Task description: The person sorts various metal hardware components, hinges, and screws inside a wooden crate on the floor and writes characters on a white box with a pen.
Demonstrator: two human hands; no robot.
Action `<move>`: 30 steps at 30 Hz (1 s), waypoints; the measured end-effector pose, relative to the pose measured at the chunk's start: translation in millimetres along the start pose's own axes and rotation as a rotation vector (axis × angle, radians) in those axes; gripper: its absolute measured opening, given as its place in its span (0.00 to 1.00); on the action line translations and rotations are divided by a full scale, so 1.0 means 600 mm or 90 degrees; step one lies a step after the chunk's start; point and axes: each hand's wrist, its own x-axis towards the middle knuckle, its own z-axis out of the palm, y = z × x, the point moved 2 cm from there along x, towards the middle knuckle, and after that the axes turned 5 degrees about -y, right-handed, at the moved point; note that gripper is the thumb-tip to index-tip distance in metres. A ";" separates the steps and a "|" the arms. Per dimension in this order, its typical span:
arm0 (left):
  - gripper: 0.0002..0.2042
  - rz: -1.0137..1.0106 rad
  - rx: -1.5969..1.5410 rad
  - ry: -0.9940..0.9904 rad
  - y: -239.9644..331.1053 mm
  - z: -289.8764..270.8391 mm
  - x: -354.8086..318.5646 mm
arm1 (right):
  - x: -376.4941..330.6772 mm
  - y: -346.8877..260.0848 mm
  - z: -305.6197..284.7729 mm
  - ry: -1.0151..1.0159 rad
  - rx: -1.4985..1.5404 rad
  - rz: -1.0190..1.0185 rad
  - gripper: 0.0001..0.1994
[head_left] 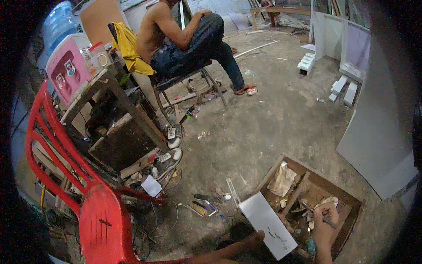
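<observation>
At the lower edge, my left hand (255,240) grips the left edge of a white rectangular panel (260,214), its other fingers hidden. Several small dark pieces, too small to name, lie on the panel's near half. A narrow metal strip like a drawer slide (233,192) juts out beyond its far left corner. My right hand (326,220) is over a shallow wooden box (354,215), fingers curled together around something I cannot make out. Inside the box, a divider (295,192) separates a crumpled pale bag (282,181) from loose small hardware.
A red plastic chair (103,220) stands at left, near a worn wooden table (132,110). Pens and small tools (204,204) lie on the concrete floor. Another person (176,44) sits further back. Grey-white boards (378,132) lean at right, near stacked white pieces (345,90).
</observation>
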 end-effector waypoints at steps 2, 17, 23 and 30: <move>0.37 -0.007 -0.011 -0.010 -0.006 0.004 0.011 | -0.002 -0.018 0.015 -0.045 0.004 -0.098 0.04; 0.37 -0.050 -0.020 -0.140 -0.049 0.024 0.033 | -0.002 0.050 0.049 -0.173 -0.382 -0.384 0.19; 0.37 -0.041 -0.070 -0.248 -0.057 0.040 0.020 | 0.036 0.037 0.047 -0.309 -0.362 -0.473 0.27; 0.41 -0.096 0.013 -0.281 -0.101 0.063 -0.018 | 0.001 0.082 0.049 -0.281 -0.274 -0.492 0.30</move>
